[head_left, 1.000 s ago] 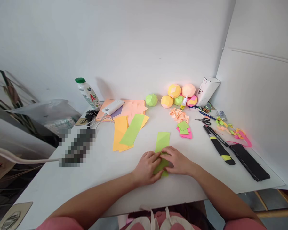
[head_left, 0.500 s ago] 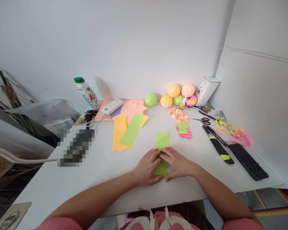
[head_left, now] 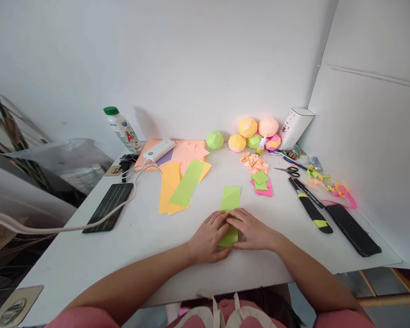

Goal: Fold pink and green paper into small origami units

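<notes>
A long green paper strip (head_left: 230, 199) lies on the white table (head_left: 150, 241) in front of me, its near end folded under my fingers. My left hand (head_left: 208, 237) rests on the strip's left side, fingers curled and pressing the paper. From the right, my right hand (head_left: 251, 230) presses the same near end, fingers flat and close together. The two hands touch each other over the fold. The strip's far half lies bare on the table.
Yellow, orange and green sheets (head_left: 182, 182) lie left of the strip, with a power bank (head_left: 159, 150), a phone (head_left: 108, 207) and a bottle (head_left: 122, 129). Paper balls (head_left: 248, 134), small squares (head_left: 261, 182), scissors (head_left: 289, 171), a cutter (head_left: 310, 207) and a black case (head_left: 353, 230) sit right.
The folded near end of the green strip now lies shorter and flatter under both hands. My hands have shifted only slightly, staying on the fold.
</notes>
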The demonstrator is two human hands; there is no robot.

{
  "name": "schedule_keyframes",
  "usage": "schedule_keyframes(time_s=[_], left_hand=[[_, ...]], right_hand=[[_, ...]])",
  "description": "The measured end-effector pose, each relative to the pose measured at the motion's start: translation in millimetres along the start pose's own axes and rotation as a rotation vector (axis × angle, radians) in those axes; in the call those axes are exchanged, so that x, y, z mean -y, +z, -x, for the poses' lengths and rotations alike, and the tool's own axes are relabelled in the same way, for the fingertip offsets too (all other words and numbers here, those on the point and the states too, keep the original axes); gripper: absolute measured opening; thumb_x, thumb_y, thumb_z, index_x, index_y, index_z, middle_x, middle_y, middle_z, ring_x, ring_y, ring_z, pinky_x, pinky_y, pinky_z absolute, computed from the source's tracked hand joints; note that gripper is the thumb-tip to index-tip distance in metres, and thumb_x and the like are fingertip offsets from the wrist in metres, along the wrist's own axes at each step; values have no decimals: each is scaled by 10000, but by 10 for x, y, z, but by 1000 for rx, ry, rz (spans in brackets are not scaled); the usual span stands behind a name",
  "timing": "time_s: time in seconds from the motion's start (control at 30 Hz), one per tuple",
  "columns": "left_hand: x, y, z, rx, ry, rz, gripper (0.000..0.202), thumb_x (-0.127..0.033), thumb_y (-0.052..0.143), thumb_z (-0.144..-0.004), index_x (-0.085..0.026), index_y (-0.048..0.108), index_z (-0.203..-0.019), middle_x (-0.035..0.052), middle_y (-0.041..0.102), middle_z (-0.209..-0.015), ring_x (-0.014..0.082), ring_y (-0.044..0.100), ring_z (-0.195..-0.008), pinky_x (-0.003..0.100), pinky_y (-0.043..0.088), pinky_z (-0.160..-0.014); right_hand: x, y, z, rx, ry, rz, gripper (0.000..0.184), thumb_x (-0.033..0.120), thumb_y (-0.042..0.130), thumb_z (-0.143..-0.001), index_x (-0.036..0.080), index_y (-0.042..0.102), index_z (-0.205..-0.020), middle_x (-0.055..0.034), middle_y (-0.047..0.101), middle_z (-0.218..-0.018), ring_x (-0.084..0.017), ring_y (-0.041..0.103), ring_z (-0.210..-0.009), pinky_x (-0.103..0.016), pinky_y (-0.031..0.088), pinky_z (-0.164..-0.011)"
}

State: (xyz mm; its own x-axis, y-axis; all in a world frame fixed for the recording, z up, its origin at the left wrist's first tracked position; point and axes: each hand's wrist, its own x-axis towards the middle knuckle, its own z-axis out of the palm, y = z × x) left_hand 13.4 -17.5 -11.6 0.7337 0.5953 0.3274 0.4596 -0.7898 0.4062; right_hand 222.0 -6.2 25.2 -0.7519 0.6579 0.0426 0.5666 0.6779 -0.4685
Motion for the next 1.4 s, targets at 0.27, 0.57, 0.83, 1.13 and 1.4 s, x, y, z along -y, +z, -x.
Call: schedule_keyframes(time_s=[0.27, 0.57, 0.83, 1.13, 1.4], left_hand=[[50, 54, 47, -61, 3, 63, 738, -230, 562, -689, -151, 284, -1368, 175, 458, -1330, 339, 377, -1307, 574, 321, -1082], [108, 98, 51, -160, -41, 118, 623, -102, 466, -709, -148, 348, -1319, 149, 542, -1272, 278, 444, -1268, 510, 412, -1040], [113, 113, 32, -176, -34, 106, 576, -79, 434, -751, -142, 356, -1318, 157, 549, -1271, 270, 466, -1249, 501, 425, -1031], [88, 44, 29, -133, 14, 117, 585, -241, 476, -801, -155, 301, -1352, 166, 521, -1281, 309, 448, -1252, 538, 391, -1027], [91, 28, 32, -125, 82, 122, 769, -191, 509, -632, -135, 291, -1367, 179, 492, -1285, 345, 421, -1256, 571, 369, -1032]], right_hand=[[-100, 56, -31, -119, -21, -21, 425, 161, 581, -781, 179, 546, -1204, -115, 612, -1176, -251, 539, -1095, -465, 460, -966], [-103, -47, 0, 10, -39, -36, 636, 410, 745, -691, 165, 543, -1242, -139, 544, -1255, -288, 469, -1177, -467, 426, -1000], [-50, 20, -16, 63, -16, 53, 582, 484, 762, -673, 155, 612, -1130, -146, 483, -1272, -302, 401, -1202, -468, 371, -1034], [-55, 41, -21, -45, -79, 79, 341, 300, 720, -700, 158, 649, -1001, -127, 553, -1142, -272, 471, -1104, -448, 427, -970], [-120, 83, -41, -156, -122, 41, 111, 181, 557, -852, 165, 651, -910, -105, 620, -1052, -215, 548, -1006, -403, 486, -909]])
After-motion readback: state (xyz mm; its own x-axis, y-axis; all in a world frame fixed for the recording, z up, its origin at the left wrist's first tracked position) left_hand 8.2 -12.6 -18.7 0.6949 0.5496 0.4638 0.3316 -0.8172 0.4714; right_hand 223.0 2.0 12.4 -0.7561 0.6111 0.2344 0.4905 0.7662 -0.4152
